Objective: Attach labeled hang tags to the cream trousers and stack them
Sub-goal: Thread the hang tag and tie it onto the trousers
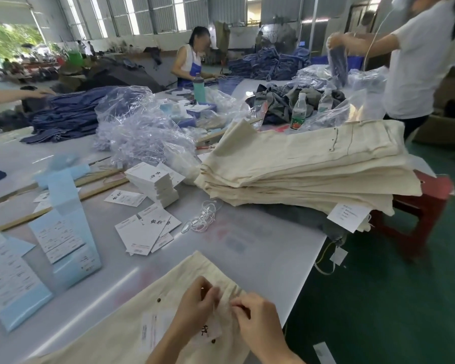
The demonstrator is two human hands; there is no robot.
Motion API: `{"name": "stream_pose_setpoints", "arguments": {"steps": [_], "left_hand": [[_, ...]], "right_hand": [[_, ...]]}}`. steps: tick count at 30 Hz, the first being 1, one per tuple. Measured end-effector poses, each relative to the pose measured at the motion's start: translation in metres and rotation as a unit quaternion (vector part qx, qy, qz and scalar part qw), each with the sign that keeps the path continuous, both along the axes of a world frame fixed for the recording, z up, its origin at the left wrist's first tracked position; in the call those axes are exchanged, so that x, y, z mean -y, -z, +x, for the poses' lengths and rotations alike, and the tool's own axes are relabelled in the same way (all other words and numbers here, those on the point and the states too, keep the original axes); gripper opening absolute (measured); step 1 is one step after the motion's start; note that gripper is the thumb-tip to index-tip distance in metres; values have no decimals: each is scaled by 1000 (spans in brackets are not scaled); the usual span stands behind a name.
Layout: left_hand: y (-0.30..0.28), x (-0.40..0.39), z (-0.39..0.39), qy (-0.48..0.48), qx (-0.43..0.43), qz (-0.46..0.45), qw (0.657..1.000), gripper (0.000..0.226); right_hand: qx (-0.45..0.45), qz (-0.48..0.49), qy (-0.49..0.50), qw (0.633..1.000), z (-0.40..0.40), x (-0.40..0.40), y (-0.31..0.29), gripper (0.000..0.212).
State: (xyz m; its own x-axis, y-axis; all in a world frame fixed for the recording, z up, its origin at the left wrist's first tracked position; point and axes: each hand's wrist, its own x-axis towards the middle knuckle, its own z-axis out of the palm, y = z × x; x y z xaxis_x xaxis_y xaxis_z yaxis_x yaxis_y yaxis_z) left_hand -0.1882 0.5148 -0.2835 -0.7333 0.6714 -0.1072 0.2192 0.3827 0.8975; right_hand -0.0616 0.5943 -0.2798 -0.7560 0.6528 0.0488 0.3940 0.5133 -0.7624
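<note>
The trousers [121,329] being worked on lie flat at the table's [260,253] near edge, close to its near right corner, so the waistband sits right under both hands. Their long axis runs diagonally: the waist end points toward the far right, and the legs trail off toward the near left, out of view.

The left hand [195,303] pinches the waistband cloth with curled fingers, seemingly to hold a loop or buttonhole steady. The right hand [250,316] pinches something fine against it, probably the tag string, though the blur makes that uncertain. A tag [208,332] with black characters lies on the cloth just below the fingers, ready to hang once the string is through.

Loose strings [202,219] lie mid-table, within reach, with scattered tags [145,229] to their left and a tag stack [153,185] beyond. Blue label sheets [63,232] stand toward the left edge. The finished pile [300,174] of cream trousers sits at the right edge, waistbands overhanging it and a tag dangling there, so each pair can be laid on top with a short reach.
</note>
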Motion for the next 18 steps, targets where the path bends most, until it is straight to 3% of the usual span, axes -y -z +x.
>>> {"name": "stream_pose_setpoints", "arguments": {"steps": [2,9,11,15,18], "left_hand": [[-1,0,-4,0,43,14,999,23],[-3,4,-8,47,77,24,996,17],[-5,7,-8,59,86,25,994,21],[-9,9,-10,40,77,30,996,30],[-10,11,-10,38,68,19,997,30]], "right_hand": [[17,23,10,1000,-4,4,-1,18],[75,9,83,994,-17,10,-8,20],[64,-40,116,990,-22,11,-12,22],[-14,-239,162,957,-26,9,-15,26],[-49,-297,173,938,-27,7,-14,31]]}}
